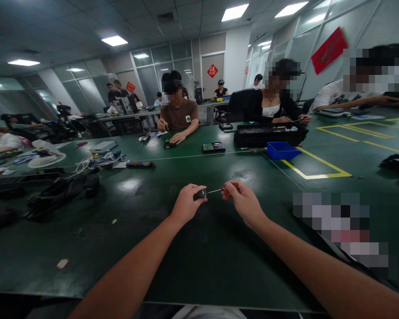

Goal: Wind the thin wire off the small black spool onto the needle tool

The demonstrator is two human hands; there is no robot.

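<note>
Black and cylindrical, a short object [200, 194] is pinched between the fingers of the left hand [186, 204], above the glossy dark-green surface [199, 261]. By its reddish end, a thin, straight, silvery rod [214, 191] is pinched in the fingers of the right hand [243, 200]; its other end is seen at the black object's face, though whether it is inserted cannot be told. Farther off, a blue open-topped tray [283, 151] is set beside a long black case [267, 136].
</note>
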